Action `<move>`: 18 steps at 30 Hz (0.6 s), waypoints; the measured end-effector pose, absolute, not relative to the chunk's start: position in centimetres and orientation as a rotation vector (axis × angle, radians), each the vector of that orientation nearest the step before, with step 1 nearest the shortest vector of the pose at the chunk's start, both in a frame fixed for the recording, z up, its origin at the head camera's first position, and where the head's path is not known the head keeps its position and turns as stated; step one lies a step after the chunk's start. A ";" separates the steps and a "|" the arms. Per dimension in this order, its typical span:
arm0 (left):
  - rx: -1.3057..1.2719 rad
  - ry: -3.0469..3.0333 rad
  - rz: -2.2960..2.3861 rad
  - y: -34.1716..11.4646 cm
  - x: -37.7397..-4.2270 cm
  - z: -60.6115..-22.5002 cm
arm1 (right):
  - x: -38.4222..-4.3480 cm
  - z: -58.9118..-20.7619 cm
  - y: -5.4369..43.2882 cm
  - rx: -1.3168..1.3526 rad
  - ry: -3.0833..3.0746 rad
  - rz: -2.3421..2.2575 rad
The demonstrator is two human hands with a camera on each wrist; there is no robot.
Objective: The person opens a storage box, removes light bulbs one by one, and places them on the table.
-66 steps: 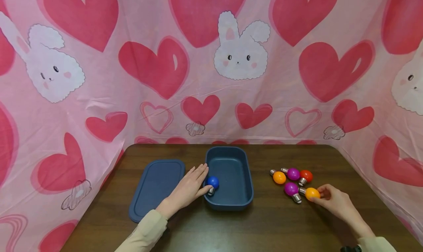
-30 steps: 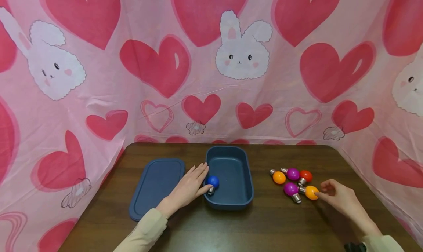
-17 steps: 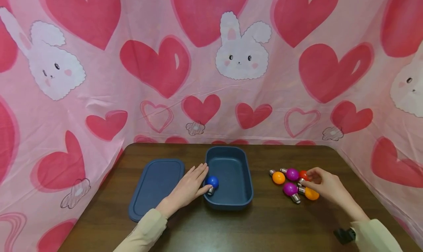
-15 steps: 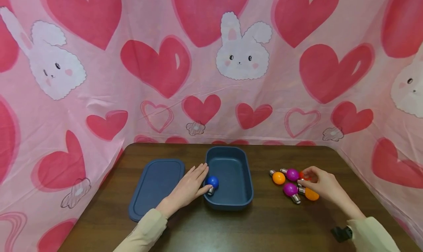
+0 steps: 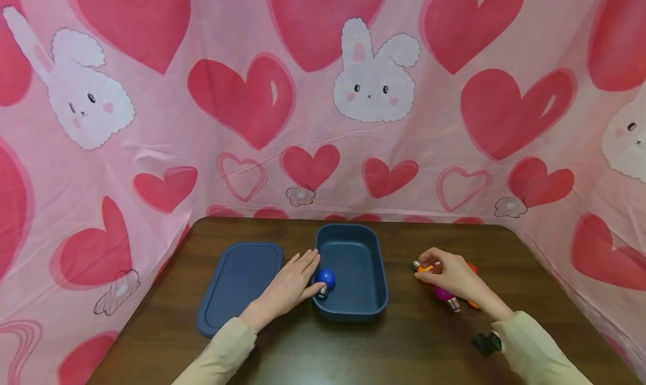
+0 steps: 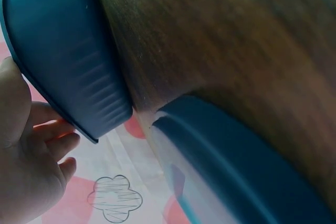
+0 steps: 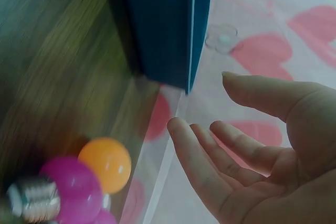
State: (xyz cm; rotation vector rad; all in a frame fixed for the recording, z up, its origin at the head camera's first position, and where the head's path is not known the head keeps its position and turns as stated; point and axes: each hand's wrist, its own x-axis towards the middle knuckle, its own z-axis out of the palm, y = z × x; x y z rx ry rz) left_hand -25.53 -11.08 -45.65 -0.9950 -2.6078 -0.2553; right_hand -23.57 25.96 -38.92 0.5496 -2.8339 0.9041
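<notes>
My left hand (image 5: 285, 287) rests with straight fingers along the left rim of a dark blue box (image 5: 355, 273), its thumb over the edge. Inside the box, by that thumb, lies a blue light bulb (image 5: 327, 277) with a metal screw base. My right hand (image 5: 454, 273) hovers over the bulbs at the right, thumb and fingers apart around nothing in the right wrist view. Beneath its fingertips in the head view is an orange bulb (image 5: 427, 268). A purple bulb (image 5: 444, 294) shows below the palm; the hand partly hides a red bulb (image 5: 473, 268) and a second orange bulb (image 5: 473, 304).
A flat dark blue lid (image 5: 242, 284) lies left of the box on the brown wooden table (image 5: 323, 346). Behind the table hangs a pink cloth (image 5: 404, 133) with hearts and rabbits. A black strap (image 5: 487, 343) sits at the right wrist.
My right hand has moved left from the near orange bulb, past the red one, to the leftmost orange bulb, carrying nothing. My left hand and the box have stayed put.
</notes>
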 end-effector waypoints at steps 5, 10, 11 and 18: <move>-1.004 -2.591 -0.250 -11.1 -25.6 -45.7 | -24.1 -39.0 24.1 0.676 -2.798 0.968; -1.003 -2.587 -0.250 -11.1 -25.7 -45.7 | -24.6 -38.9 22.3 0.765 -2.778 1.005; -1.001 -2.589 -0.251 -11.1 -25.6 -45.7 | -24.7 -38.8 22.0 0.786 -2.768 1.012; -0.992 -2.605 -0.248 -11.0 -25.6 -45.6 | -25.6 -38.5 19.4 0.931 -2.759 1.056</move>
